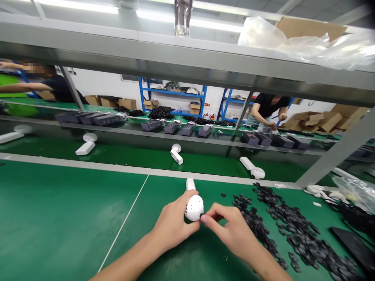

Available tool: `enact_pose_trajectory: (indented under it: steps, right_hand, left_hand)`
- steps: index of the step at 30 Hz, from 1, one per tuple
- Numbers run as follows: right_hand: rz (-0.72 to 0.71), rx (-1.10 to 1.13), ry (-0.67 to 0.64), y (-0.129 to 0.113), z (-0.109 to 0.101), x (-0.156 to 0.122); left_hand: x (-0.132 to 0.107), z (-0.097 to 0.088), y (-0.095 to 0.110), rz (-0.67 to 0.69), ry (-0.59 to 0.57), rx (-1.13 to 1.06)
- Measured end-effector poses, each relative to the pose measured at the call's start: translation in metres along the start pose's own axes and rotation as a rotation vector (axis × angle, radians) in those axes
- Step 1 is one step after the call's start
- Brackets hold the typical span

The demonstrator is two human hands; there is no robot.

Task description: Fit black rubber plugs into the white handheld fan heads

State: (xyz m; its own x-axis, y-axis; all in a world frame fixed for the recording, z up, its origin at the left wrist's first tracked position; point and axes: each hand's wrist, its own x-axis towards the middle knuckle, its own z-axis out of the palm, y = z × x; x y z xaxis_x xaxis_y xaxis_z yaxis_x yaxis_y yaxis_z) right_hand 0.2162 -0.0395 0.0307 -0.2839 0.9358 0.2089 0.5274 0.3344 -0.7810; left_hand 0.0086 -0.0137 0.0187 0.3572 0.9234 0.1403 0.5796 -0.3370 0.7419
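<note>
My left hand (172, 220) grips a white device (194, 207) with a round, dotted head and a short handle (190, 184) pointing away from me. My right hand (228, 226) pinches a small black piece (202, 216) between finger and thumb, pressing it against the side of the round head. Just right of my right hand, a large spread of small black parts (293, 230) lies loose on the green mat (58, 210).
A grey metal shelf (146, 47) crosses above the mat on slanted posts. Beyond it, several white devices (175, 154) lie on a green belt, with dark boxes (187, 129) behind them. A co-worker (268, 111) works further back, near blue racks and cardboard cartons.
</note>
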Motion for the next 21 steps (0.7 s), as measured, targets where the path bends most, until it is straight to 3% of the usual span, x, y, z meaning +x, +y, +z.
enact_pose_trajectory:
  steps: [6,15,21]
  right_hand:
    - [0.000,-0.021,-0.009,0.000,0.003,-0.002]
    - [0.089,-0.068,0.028,0.008,0.009,-0.004]
    - [0.055,-0.080,-0.092,0.012,0.008,-0.007]
  left_hand:
    - [0.001,-0.007,0.004,0.010,-0.098,0.015]
    - [0.001,0.003,-0.003,0.058,-0.049,0.022]
    - [0.004,-0.001,0.001,0.129,-0.118,-0.003]
